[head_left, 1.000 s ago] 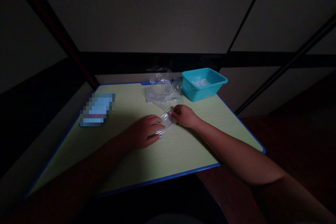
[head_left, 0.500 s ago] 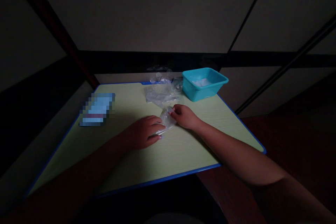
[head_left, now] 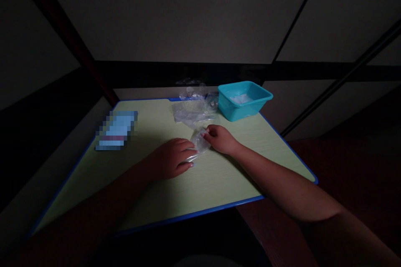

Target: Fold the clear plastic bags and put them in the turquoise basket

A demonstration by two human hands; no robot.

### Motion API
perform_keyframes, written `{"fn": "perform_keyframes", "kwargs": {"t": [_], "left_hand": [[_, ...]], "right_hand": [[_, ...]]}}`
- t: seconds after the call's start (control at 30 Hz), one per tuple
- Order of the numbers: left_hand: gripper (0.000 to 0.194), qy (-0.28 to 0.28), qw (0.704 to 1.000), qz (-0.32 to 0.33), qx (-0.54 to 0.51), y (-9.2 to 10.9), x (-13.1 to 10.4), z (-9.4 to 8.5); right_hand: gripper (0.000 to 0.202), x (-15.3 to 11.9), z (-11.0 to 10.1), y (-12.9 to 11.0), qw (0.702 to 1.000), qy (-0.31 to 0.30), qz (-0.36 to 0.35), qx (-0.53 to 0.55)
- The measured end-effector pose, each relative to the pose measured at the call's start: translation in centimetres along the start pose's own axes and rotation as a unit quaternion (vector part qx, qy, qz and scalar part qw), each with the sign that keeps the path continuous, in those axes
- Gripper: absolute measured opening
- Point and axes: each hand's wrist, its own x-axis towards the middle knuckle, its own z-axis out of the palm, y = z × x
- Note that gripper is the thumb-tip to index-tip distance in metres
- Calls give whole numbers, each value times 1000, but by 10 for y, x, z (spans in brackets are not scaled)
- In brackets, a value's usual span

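Note:
A clear, crinkled plastic bag [head_left: 201, 144] lies on the table between my two hands. My right hand [head_left: 219, 138] is closed, pinching the bag's upper right edge between thumb and fingers. On the other side, my left hand [head_left: 172, 157] rests with its fingers stretched over the bag's lower left end. Its thumb lies apart from the fingers, nearer to me. Just beyond my hands is a pile of clear plastic pieces [head_left: 194, 112], some thin and flat, others rounded. In the dim light I cannot make out whether the bag has anything inside.
A turquoise plastic basin [head_left: 239, 110] stands at the table's back right, with something whitish inside. At the left lies a blurred-out flat bluish object [head_left: 117, 130]. The pale table [head_left: 206, 187] has a blue edge, and a panelled wall [head_left: 181, 16] rises behind it.

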Motion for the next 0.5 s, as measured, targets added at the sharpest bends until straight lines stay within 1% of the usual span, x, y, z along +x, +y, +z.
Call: {"fn": "perform_keyframes", "kwargs": {"t": [0.27, 0.5], "left_hand": [[33, -13, 1000, -9, 1, 1, 0, -1], [33, 1, 1000, 8, 8, 1, 0, 1]], "right_hand": [[21, 2, 4, 4, 997, -9, -10, 79], [26, 3, 12, 7, 977, -30, -46, 204]]}}
